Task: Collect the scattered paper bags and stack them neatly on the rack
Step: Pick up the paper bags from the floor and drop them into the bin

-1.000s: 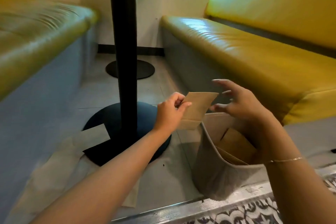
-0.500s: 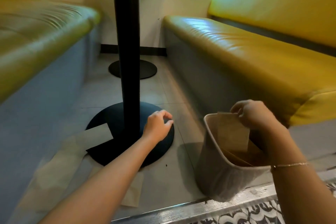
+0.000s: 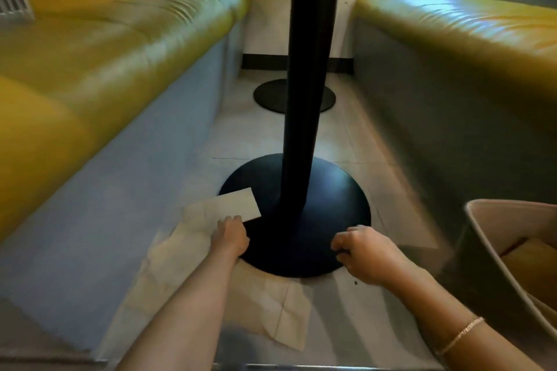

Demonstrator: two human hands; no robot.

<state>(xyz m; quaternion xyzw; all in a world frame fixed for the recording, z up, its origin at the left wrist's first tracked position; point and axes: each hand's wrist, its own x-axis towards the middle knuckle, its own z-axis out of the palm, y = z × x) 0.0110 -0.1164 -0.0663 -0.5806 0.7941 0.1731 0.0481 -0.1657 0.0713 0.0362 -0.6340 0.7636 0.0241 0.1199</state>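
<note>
Several pale paper bags lie flat on the tiled floor by the black table base (image 3: 325, 205). One paper bag (image 3: 224, 208) rests with its end up on the base; my left hand (image 3: 230, 235) is on its near edge with the fingers curled over it. Another flat bag (image 3: 271, 310) lies under my left forearm. My right hand (image 3: 361, 253) hovers over the base's right side, its fingers curled in and holding nothing. At the right edge stands a grey fabric basket (image 3: 482, 220) with brown paper bags (image 3: 526, 253) inside.
The black table post (image 3: 304, 69) rises from the base between my hands. Yellow benches with grey fronts close in on the left (image 3: 120, 39) and right (image 3: 452, 39). A second round base (image 3: 271, 96) sits further back. A metal floor strip runs along the bottom.
My right hand has left the basket, where it dropped a brown bag, and moved left over the table base. My left hand went down to the bag on the base. The view swung left and down.
</note>
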